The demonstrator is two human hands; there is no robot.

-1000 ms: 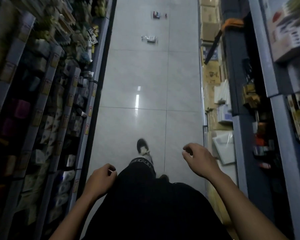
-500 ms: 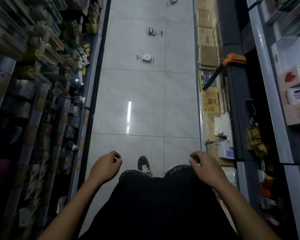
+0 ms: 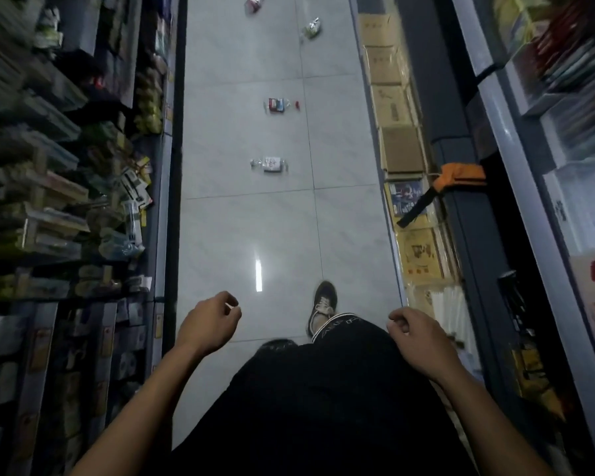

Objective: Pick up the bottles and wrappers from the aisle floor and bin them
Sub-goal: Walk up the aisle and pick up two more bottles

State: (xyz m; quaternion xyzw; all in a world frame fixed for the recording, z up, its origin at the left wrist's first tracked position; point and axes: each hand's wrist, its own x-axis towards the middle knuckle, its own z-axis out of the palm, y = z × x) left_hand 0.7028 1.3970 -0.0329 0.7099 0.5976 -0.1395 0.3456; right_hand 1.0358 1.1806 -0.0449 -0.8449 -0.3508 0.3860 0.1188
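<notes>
Litter now lower in view than second ago: approach under way. Nearest bottle (image 3: 268, 164) far on aisle floor (image 3: 241, 228), wrapper (image 3: 277, 105) beyond. Left hand (image 3: 208, 324), right hand (image 3: 418, 341) loosely curled, nothing held. No pickup yet.

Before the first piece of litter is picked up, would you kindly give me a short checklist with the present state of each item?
1. Left hand free: ok, loosely curled, holds nothing.
2. Right hand free: ok, holds nothing.
3. Nearest bottle within reach: not ok, it lies farther up the floor.
4. Path to it unobstructed: ok.
5. Further litter spotted: ok, second bottle, two wrappers beyond.
6. Bin located: cannot tell, none in view.
</notes>
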